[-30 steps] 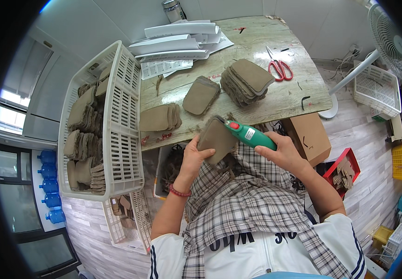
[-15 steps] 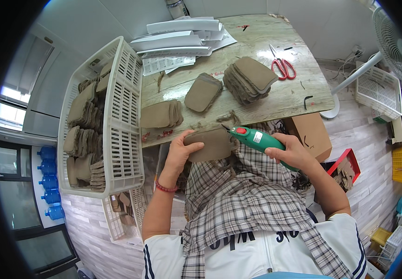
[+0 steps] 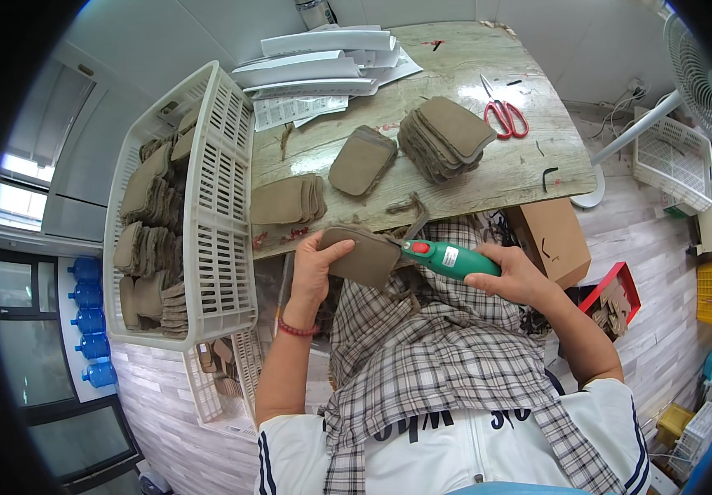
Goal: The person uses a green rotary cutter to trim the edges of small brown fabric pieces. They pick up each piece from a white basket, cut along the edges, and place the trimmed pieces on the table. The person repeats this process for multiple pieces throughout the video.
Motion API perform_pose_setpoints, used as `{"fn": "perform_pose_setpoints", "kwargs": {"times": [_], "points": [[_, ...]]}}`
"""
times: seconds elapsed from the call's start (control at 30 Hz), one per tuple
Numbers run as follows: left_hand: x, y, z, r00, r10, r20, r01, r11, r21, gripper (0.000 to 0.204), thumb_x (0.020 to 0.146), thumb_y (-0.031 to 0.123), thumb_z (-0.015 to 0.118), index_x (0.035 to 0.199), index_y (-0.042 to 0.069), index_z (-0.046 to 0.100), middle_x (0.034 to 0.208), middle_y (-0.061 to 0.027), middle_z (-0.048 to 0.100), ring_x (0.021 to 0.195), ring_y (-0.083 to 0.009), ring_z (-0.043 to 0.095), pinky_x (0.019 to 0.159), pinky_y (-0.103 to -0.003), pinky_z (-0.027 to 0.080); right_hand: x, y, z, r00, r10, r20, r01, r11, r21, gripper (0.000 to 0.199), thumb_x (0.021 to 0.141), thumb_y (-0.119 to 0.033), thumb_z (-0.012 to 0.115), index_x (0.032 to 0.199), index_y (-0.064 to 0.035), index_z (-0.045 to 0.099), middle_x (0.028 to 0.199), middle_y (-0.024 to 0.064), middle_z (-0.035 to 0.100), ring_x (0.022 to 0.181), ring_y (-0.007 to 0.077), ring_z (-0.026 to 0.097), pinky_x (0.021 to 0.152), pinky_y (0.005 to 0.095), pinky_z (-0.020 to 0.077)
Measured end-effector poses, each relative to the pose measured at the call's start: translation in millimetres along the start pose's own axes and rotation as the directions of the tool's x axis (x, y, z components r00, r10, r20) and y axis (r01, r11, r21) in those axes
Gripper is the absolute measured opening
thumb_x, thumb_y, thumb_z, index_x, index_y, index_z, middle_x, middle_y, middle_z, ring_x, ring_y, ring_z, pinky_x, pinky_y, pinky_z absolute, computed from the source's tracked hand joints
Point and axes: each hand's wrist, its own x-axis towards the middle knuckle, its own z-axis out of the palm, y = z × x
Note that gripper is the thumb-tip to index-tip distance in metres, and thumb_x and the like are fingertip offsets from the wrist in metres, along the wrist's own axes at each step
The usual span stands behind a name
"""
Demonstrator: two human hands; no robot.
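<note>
My left hand (image 3: 314, 268) grips one end of a brown, rounded fabric pad (image 3: 364, 260), thumb on top, above my lap at the table's near edge. In my right hand (image 3: 511, 275) is a green handheld power cutter (image 3: 463, 262) with a red switch. Its tip meets the pad's right edge, where a thin frayed strip (image 3: 418, 221) curls up toward the table. On the table lie a single-looking pad (image 3: 362, 161), a fanned stack of pads (image 3: 288, 200) to its left and a taller stack (image 3: 446, 136) to its right.
A white plastic basket (image 3: 222, 198) full of pads stands at the left. Red-handled scissors (image 3: 506, 118) and papers (image 3: 314, 74) lie farther back on the table (image 3: 496, 177). Right of my lap are a cardboard box (image 3: 549, 239) and a red box (image 3: 626, 289) of scraps; a fan (image 3: 698, 74) stands beyond.
The pad has tilted, its right end now lower. The cutter's tip has dropped along the pad's right edge, and a strip now stands away from that edge.
</note>
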Motion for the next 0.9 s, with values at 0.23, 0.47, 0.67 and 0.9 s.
{"fn": "perform_pose_setpoints", "kwargs": {"times": [0.23, 0.47, 0.67, 0.9], "points": [[-1, -8, 5, 0.997, -0.026, 0.069, 0.020, 0.997, 0.080, 0.017, 0.081, 0.003, 0.072, 0.097, -0.002, 0.069, 0.089, -0.0065, 0.071, 0.077, -0.0114, 0.065, 0.072, -0.025, 0.052, 3, 2, 7, 0.996, -0.090, -0.030, 0.087, 0.993, -0.076, 0.045, 0.083, -0.032, 0.073, 0.109, 0.0032, 0.062, 0.079, 0.0090, 0.061, 0.066, 0.0143, 0.059, 0.061, 0.0288, 0.0487], [-4, -4, 14, 0.979, -0.129, 0.156, 0.109, 0.985, 0.132, 0.020, 0.080, 0.002, 0.071, 0.100, -0.002, 0.068, 0.090, -0.0065, 0.071, 0.078, -0.0111, 0.065, 0.073, -0.024, 0.052, 8, 0, 12, 0.996, -0.085, -0.022, 0.083, 0.995, -0.056, 0.048, 0.082, -0.032, 0.073, 0.110, 0.0038, 0.061, 0.079, 0.0099, 0.062, 0.067, 0.0144, 0.061, 0.061, 0.0287, 0.0493], [-2, 3, 15, 0.941, -0.220, 0.259, 0.164, 0.962, 0.219, 0.023, 0.079, 0.002, 0.072, 0.101, -0.002, 0.069, 0.089, -0.0053, 0.071, 0.078, -0.0101, 0.064, 0.074, -0.024, 0.052, 12, -8, 13, 0.996, -0.091, 0.011, 0.091, 0.995, -0.033, 0.047, 0.082, -0.031, 0.073, 0.111, 0.0036, 0.061, 0.078, 0.0077, 0.062, 0.067, 0.0124, 0.059, 0.061, 0.0277, 0.0482], [0, 8, 13, 0.885, -0.343, 0.315, 0.199, 0.890, 0.411, 0.027, 0.076, -0.001, 0.071, 0.103, -0.002, 0.070, 0.092, -0.0052, 0.071, 0.083, -0.0113, 0.064, 0.079, -0.027, 0.052, 26, -16, 23, 0.990, -0.131, 0.048, 0.130, 0.991, 0.006, 0.044, 0.083, -0.032, 0.073, 0.108, 0.0022, 0.062, 0.079, 0.0085, 0.063, 0.065, 0.0141, 0.059, 0.061, 0.0301, 0.0483]]}}
